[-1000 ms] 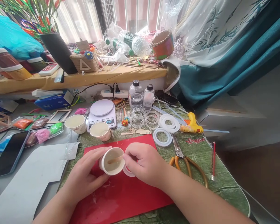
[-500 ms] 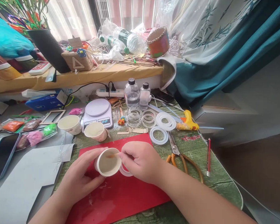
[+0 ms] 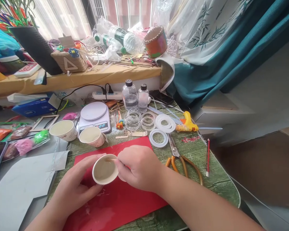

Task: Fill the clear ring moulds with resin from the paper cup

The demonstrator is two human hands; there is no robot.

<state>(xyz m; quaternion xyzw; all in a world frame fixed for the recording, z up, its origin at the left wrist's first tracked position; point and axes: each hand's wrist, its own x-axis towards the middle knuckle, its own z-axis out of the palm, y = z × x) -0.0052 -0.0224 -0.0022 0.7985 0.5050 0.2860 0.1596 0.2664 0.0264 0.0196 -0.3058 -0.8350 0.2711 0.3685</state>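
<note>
My left hand (image 3: 79,183) is wrapped round a paper cup (image 3: 105,175), tilted with its mouth toward me and some pale liquid inside. Pinched in my right hand (image 3: 137,166) is a thin wooden stick (image 3: 110,159) whose lower end reaches into the cup. Both hands are over a red sheet (image 3: 125,205) with a few wet-looking marks. A pale ring below my right hand is almost wholly hidden by it. Two more paper cups, one at the left (image 3: 63,131) and one nearer (image 3: 91,137), stand behind the sheet.
A kitchen scale (image 3: 94,117) and two clear bottles (image 3: 130,96) with black caps stand behind. White silicone ring moulds (image 3: 158,138), scissors (image 3: 174,150), a yellow glue gun (image 3: 188,122) and a red pencil (image 3: 208,157) lie on the right. Grey-white board (image 3: 21,186) lies left.
The view has shifted, so everything appears further left. The stick's end has moved within the cup, and my right hand has shifted slightly. My left hand keeps its hold on the cup.
</note>
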